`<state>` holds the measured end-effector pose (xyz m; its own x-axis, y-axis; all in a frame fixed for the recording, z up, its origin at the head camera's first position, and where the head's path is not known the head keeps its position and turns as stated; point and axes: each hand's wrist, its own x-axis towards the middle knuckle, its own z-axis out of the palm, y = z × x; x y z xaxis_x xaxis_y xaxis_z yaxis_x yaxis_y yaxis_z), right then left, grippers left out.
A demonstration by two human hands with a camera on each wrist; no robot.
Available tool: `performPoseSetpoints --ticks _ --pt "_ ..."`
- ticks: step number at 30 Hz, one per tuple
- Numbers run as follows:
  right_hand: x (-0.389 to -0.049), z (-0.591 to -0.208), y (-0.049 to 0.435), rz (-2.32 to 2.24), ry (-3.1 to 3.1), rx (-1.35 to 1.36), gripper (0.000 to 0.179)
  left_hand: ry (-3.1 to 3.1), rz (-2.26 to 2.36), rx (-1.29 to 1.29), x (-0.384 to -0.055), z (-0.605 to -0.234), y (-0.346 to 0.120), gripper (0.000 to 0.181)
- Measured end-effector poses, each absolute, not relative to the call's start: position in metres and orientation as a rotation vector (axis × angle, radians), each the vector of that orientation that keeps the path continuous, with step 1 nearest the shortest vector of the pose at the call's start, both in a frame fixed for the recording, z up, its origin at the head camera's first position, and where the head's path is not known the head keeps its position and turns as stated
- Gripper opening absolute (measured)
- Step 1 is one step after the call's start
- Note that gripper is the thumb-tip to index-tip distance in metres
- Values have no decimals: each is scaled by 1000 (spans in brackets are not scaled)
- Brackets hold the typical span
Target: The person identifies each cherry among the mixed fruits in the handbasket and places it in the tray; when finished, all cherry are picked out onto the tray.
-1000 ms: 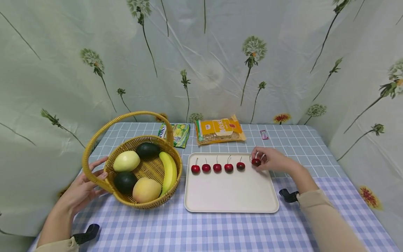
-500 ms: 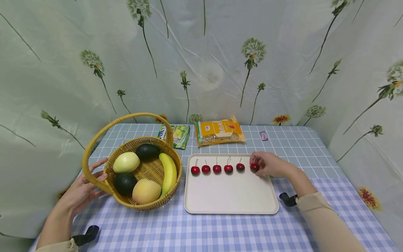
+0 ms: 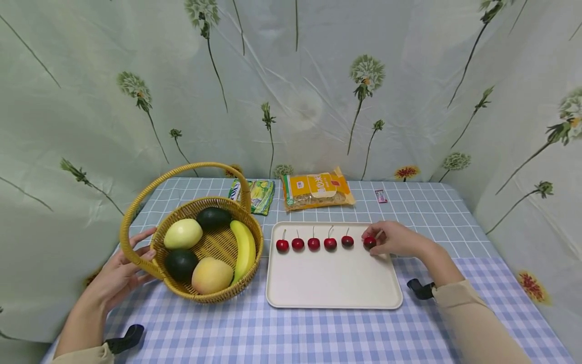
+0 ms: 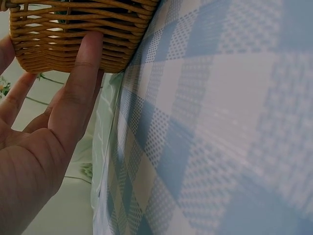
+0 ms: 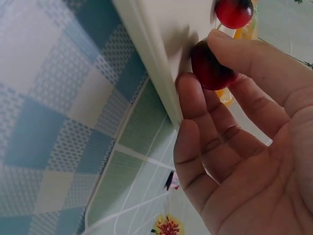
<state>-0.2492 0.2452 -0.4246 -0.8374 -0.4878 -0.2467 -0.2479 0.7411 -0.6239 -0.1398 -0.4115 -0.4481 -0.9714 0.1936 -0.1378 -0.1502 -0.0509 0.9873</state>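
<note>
My right hand (image 3: 394, 238) pinches a dark red cherry (image 3: 369, 243) between thumb and fingers at the back right of the white tray (image 3: 334, 283). In the right wrist view the thumb lies on this cherry (image 5: 209, 68), with fingertips right at the tray's rim. To its left, several more cherries (image 3: 313, 243) stand in a row, stems pointing to the back. My left hand (image 3: 119, 275) touches the left side of the yellow wicker basket (image 3: 213, 297) with spread fingers; in the left wrist view one fingertip rests against the weave.
Inside the basket lie a banana (image 3: 244, 250), a peach (image 3: 211, 275), a pale green fruit (image 3: 183, 233) and two dark green fruits. Behind stand a green packet (image 3: 261, 196) and an orange bag (image 3: 317, 189). A small pink packet (image 3: 381, 196) lies at the back right.
The right hand and its cherry have shifted slightly: first a little toward the front, then slightly back to the right. The left hand and basket stay in place.
</note>
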Motion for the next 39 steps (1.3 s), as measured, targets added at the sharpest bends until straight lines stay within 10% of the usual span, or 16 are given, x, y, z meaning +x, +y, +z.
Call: performPoseSetpoints --ticks 39 --pt "-251 -431 234 -819 2611 -560 40 2127 2050 2 -137 -455 -411 58"
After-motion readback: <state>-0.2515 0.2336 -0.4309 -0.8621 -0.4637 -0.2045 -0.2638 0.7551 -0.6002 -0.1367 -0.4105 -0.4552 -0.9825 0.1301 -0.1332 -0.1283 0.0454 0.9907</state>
